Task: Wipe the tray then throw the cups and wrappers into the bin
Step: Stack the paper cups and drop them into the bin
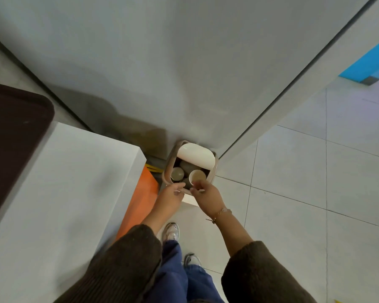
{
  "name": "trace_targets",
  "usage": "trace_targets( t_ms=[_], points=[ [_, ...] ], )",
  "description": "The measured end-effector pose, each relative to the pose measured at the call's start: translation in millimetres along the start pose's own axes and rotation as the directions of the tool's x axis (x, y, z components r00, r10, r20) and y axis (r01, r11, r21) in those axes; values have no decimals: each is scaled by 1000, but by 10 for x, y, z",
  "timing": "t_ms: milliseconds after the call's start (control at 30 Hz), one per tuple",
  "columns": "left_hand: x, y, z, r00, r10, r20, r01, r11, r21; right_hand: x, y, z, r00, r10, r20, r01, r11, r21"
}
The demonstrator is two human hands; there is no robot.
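Note:
A small beige bin [168, 169] stands on the floor in the corner, its white lid [195, 155] tipped up. Inside lie a paper cup [177, 173] and other dark waste. My right hand [206, 194] pinches a white paper cup [197, 177] by its rim, holding it over the bin's opening. My left hand [170, 193] hovers beside it at the bin's near edge, fingers loosely extended and holding nothing. The dark brown tray [11, 136] lies on the white table at the far left.
A white table [59, 193] with an orange side panel [140, 200] stands to the left of the bin. A grey wall [184, 62] rises behind it. Pale floor tiles [304, 182] spread to the right. My feet stand just below the bin.

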State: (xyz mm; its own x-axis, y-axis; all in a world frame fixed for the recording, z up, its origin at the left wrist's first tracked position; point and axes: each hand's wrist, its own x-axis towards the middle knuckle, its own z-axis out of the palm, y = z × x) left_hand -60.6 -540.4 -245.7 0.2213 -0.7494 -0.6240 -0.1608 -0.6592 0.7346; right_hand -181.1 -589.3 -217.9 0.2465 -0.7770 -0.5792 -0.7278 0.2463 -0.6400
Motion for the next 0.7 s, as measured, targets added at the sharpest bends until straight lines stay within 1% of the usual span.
trace_targets(
  t_ms=[67, 167, 267, 300, 367, 433, 500, 600, 700],
  points=[
    [-117, 146, -12, 999, 38, -19, -39, 998, -54, -170, -115, -160, 996, -56, -67, 59, 997, 44],
    [-435, 421, -61, 987, 138, -78, -145, 985, -97, -495, -244, -404, 977, -154, -146, 173, 977, 128],
    [-920, 680, -157, 961, 220, -169, -243, 960, -136, -829, -397, -596, 952, -255, -170, 283, 945, 165],
    [-1185, 735, -222, 943, 239, -232, -278, 949, -151, -983, -482, -616, 939, -309, -152, 333, 928, 165],
    [-1564, 819, -298, 911, 263, -317, -332, 924, -188, -1169, -622, -663, 920, -371, -127, 389, 902, 186],
    [-2126, 778, -443, 863, 273, -425, -381, 905, -192, -1495, -812, -604, 892, -448, -57, 448, 861, 242],
    [-2454, 729, -568, 847, 269, -458, -378, 911, -164, -1664, -945, -557, 867, -498, -9, 484, 838, 250],
    [-3008, 550, -834, 787, 234, -571, -380, 912, -150, -2013, -1207, -335, 800, -595, 76, 564, 790, 240],
    [-3546, 327, -1093, 693, 176, -699, -404, 898, -175, -2388, -1506, 18, 709, -681, 185, 643, 732, 225]
  ],
)
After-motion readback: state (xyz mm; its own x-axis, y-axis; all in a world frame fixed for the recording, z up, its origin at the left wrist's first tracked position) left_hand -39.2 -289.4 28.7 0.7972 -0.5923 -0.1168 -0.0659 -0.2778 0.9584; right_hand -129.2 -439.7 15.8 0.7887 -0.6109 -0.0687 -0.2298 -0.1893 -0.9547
